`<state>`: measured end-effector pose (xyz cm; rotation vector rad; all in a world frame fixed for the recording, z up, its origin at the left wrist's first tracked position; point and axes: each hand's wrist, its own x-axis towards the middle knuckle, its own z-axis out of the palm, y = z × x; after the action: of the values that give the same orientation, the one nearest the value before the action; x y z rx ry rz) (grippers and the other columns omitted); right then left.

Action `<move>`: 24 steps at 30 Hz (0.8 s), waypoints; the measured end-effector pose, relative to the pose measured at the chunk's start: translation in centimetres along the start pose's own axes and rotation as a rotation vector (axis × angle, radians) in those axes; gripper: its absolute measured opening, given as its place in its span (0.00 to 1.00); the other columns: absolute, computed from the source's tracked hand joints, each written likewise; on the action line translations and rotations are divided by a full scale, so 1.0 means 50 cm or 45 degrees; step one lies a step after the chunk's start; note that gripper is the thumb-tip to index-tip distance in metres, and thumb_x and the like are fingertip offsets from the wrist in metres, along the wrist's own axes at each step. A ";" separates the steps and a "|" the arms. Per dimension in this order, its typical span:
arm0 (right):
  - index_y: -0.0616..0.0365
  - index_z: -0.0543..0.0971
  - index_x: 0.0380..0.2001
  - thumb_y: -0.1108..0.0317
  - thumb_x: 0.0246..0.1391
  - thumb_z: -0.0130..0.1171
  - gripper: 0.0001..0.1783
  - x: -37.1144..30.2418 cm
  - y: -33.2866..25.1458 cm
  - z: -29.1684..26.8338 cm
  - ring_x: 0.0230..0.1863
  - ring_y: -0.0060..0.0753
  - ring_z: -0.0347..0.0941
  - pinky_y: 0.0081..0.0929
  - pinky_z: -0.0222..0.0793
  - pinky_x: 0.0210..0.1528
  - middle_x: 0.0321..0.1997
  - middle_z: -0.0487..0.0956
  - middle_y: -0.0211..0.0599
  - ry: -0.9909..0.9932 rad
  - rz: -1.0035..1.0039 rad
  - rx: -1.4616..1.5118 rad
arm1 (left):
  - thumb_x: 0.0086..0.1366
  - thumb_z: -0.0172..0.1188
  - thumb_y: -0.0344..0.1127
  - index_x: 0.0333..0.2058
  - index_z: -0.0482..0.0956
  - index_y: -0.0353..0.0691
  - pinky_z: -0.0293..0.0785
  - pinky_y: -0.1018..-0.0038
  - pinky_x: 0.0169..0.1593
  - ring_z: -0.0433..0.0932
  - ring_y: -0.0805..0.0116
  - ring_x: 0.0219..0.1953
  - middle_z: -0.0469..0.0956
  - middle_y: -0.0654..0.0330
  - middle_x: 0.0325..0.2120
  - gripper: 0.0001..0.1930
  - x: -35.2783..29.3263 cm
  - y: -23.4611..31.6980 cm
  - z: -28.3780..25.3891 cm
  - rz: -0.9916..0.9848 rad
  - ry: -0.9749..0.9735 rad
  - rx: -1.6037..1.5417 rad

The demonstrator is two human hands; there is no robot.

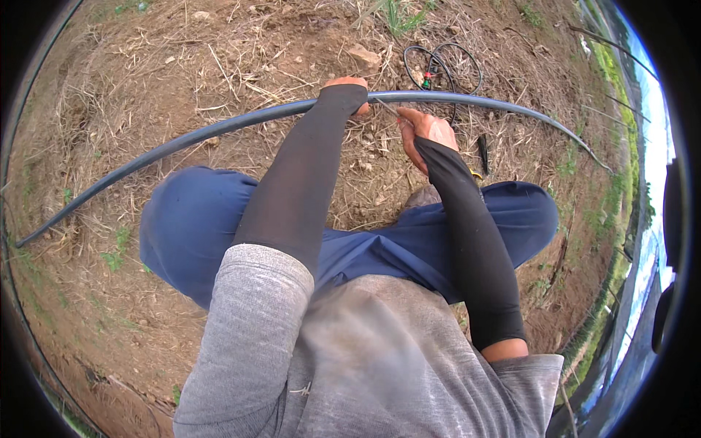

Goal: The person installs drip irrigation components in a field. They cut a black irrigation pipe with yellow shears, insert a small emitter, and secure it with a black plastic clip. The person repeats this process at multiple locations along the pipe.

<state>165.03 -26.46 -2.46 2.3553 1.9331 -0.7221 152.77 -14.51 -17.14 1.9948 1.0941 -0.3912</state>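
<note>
A long dark grey-blue plastic pipe [226, 125] curves across the ground in front of my knees. My left hand [349, 85] is closed around it near the middle, with its fingers partly hidden by the black sleeve cuff. Just to the right, my right hand [429, 134] grips a tool with a thin metal shaft [388, 109]. The shaft slants up and left, and its tip meets the pipe beside my left hand. The palm covers the tool's handle, so its exact kind is hidden.
Beyond the pipe lies a loop of thin black tubing [467, 48] with a red and green fitting [428, 79]. A small black object [483, 154] rests right of my right hand. Stones [364, 55], dry straw and grass tufts [400, 20] cover the brown soil.
</note>
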 end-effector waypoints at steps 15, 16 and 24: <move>0.59 0.78 0.49 0.65 0.58 0.51 0.18 0.068 0.007 -0.005 0.26 0.41 0.78 0.37 0.73 0.29 0.24 0.79 0.46 -0.324 -0.090 -0.104 | 0.57 0.58 0.34 0.38 0.82 0.44 0.77 0.61 0.45 0.82 0.54 0.41 0.82 0.51 0.35 0.10 -0.026 0.013 0.029 0.079 0.255 0.023; 0.61 0.77 0.51 0.64 0.59 0.50 0.20 0.069 0.006 -0.010 0.23 0.34 0.76 0.33 0.71 0.25 0.24 0.78 0.41 -0.351 0.011 0.218 | 0.57 0.57 0.33 0.38 0.81 0.44 0.77 0.61 0.45 0.82 0.54 0.41 0.82 0.51 0.35 0.10 -0.030 0.013 0.030 0.074 0.293 0.020; 0.61 0.74 0.47 0.66 0.63 0.43 0.15 0.047 0.026 0.069 0.21 0.35 0.70 0.32 0.66 0.23 0.22 0.75 0.40 -0.336 0.173 0.390 | 0.58 0.56 0.32 0.37 0.81 0.42 0.78 0.61 0.44 0.82 0.55 0.41 0.82 0.52 0.34 0.09 -0.037 0.013 0.027 0.107 0.317 0.050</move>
<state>165.38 -25.61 -6.74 2.3673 1.6370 -1.3227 152.35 -16.77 -16.57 2.1581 1.1557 -0.1230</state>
